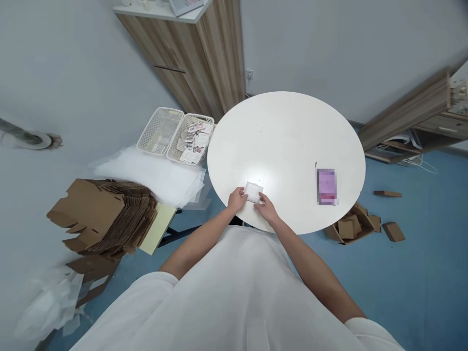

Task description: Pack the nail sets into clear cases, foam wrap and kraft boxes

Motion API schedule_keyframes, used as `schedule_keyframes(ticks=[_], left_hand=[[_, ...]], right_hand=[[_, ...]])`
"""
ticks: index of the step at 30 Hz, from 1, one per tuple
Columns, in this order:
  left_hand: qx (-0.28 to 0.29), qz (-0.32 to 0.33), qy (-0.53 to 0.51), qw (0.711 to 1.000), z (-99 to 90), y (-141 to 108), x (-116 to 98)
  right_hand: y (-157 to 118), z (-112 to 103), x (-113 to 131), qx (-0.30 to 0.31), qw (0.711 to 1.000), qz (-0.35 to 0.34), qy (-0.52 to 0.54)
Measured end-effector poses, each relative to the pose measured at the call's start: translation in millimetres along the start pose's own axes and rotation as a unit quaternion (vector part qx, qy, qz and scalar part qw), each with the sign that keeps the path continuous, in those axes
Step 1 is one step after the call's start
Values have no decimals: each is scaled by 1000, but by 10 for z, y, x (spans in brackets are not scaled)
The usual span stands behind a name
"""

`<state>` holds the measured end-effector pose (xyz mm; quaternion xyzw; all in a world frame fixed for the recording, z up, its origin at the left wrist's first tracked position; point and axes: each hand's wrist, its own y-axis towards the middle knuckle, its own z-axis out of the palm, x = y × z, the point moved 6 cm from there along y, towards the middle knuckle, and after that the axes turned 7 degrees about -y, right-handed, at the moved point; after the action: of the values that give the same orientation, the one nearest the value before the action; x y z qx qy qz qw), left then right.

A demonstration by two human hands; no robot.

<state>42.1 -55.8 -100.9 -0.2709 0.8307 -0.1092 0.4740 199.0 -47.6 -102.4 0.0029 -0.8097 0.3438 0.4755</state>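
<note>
A small, flat, squarish white packet [253, 191] lies near the front edge of the round white table [281, 131]; it looks wrapped in thin, translucent foam or plastic, and what is inside cannot be made out. My left hand [237, 200] pinches its left edge, thumb toward the near corner. On the opposite side, my right hand [266, 208] grips the right edge with curled fingers. Further right on the tabletop rests a purple-pink item [326, 186], blurred into blocks, with a small dark mark beside it.
Left of the table stand two white plastic baskets [160, 130], one holding printed cards [195, 141]. Nearer are white foam sheets [153, 170] and stacked flattened cardboard boxes [109, 214]. An open carton [353, 226] of small brown boxes sits on the floor at right.
</note>
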Motion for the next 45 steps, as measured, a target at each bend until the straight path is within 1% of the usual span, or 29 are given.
schedule_keyframes(ticks=[2,5,8,11,14,17,22,25,27,30,33,38,45], left_hand=[[-14,7,15,1000,-25,-16,-3],[-19,38,33,999,-42,-25,-19],[-19,54,30,998,-71,-6,-5],[-29,51,13,998,-160,43,39],[-47,50,-2,998,-311,127,82],[-64,55,-5,996,-516,259,110],[-83,72,-3,994,-907,619,144],[-65,94,20,993,-1072,874,151],[-54,87,44,994,-1152,1033,171],[-32,74,47,996,-1234,1228,182],[-4,85,30,996,-1280,1365,153],[36,94,19,995,-1311,1481,152],[70,99,-9,993,-1376,1511,173]], right_hand=[[8,-25,15,0,1000,5,3],[40,-39,38,-1,1000,8,-10],[99,-8,83,-2,1000,8,-4],[191,55,172,-8,1000,6,3],[317,160,318,-3,1000,7,15],[481,301,527,5,1000,10,26],[870,583,906,5,998,17,58],[1144,738,1106,-9,996,11,83],[1319,820,1227,-21,995,5,98],[1542,898,1392,-43,993,-6,113],[1699,934,1516,-59,991,-11,117],[1814,948,1610,-74,991,-9,109],[1821,929,1636,-85,989,7,120]])
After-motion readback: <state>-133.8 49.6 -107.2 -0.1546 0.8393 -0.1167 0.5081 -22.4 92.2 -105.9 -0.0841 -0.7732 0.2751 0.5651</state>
